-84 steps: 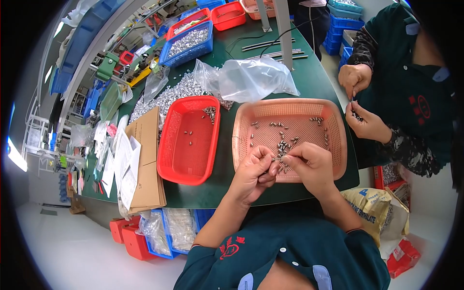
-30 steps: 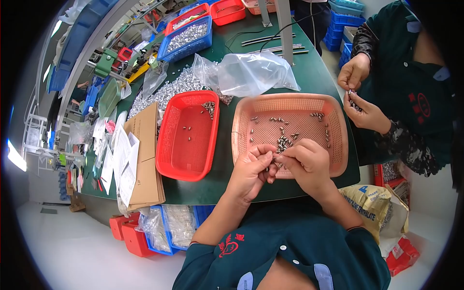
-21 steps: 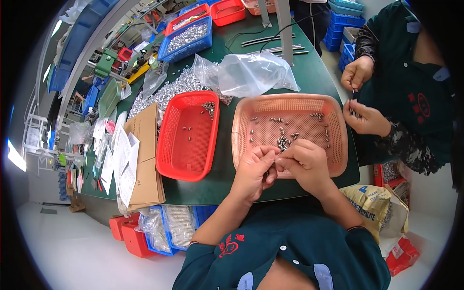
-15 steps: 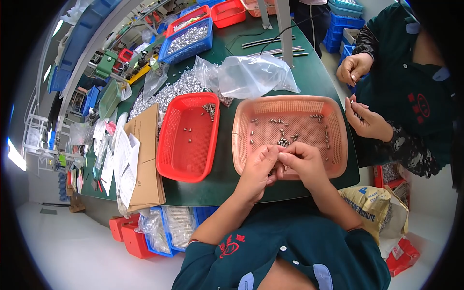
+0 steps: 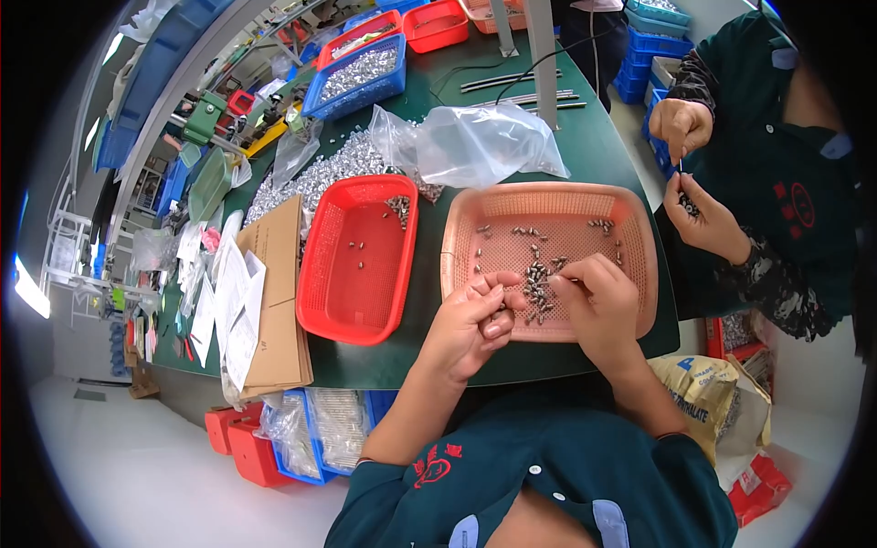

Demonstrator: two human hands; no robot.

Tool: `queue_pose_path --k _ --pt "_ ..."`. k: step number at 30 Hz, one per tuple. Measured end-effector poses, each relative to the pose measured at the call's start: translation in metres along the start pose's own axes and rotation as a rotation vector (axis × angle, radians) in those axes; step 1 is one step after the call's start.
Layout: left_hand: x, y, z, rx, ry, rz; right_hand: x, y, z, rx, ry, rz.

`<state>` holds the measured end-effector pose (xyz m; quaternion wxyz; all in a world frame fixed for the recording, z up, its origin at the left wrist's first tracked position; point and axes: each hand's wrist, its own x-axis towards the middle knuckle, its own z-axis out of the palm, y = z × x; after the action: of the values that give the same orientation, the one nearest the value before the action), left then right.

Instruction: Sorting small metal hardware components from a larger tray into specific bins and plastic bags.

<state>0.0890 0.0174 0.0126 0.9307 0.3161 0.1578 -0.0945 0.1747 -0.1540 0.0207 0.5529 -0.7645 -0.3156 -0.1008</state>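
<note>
A peach plastic basket (image 5: 461,228) stands on the table before me, with a pile of small metal fittings (image 5: 537,283) near its middle and more scattered toward its walls. My left hand (image 5: 470,324) is over the basket's near left corner, palm turned up and fingers curled in. Something small and dark shows between those fingers, too small to name. Over the near right part of the basket, beside the pile, is my right hand (image 5: 605,306). Its thumb and fingertips are pinched together; whatever they hold is hidden.
Left of the peach basket is a red basket (image 5: 352,306) with a few fittings. Beyond lie a clear plastic bag (image 5: 484,146) and a heap of shiny parts (image 5: 329,187). Cardboard (image 5: 279,315) lies at the left. At the right, a co-worker's hands (image 5: 708,224) handle small parts.
My hands, together before, have parted: the left moved left and turned palm up, the right moved right. The pile between them now shows more fully. The co-worker's hands have shifted.
</note>
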Motion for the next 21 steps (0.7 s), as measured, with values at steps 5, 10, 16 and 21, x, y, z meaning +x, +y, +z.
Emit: queue_pose_path --k 5,10,16,21 --pt "0.005 -0.006 0.000 -0.200 0.162 0.029 -0.011 -0.005 0.011 0.254 -0.058 0.074" --pt "0.003 -0.010 0.008 -0.227 0.120 0.044 -0.016 -0.001 0.026 0.297 -0.031 0.059" --pt "-0.001 -0.011 0.008 -0.156 -0.005 0.161 -0.018 -0.002 0.024 0.403 -0.032 0.182" --pt "-0.002 -0.011 0.010 -0.121 -0.057 0.186 -0.016 -0.004 0.023 0.388 -0.042 0.165"
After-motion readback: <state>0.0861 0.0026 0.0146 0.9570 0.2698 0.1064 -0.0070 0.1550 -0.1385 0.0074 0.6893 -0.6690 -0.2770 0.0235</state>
